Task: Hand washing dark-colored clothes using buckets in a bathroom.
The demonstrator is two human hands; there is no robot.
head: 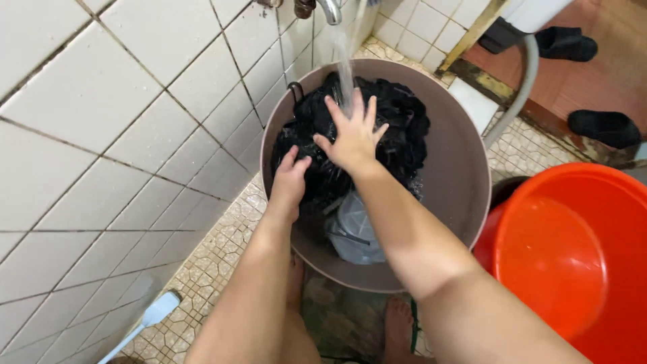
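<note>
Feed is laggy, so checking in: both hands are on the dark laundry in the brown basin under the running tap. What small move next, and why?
Probably press the right hand down to push the black clothes lower. The tap stream lands on that hand, and the pile sits heaped against the far side of the brown basin, while the left hand grips its near edge.

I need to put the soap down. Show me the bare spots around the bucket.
Bare floor tiles lie between the white wall and the brown bucket. Another patch sits beyond the bucket, by the grey hose. Inside the bucket it is crowded: black clothes, both hands, running water. The orange basin blocks the right.
</note>
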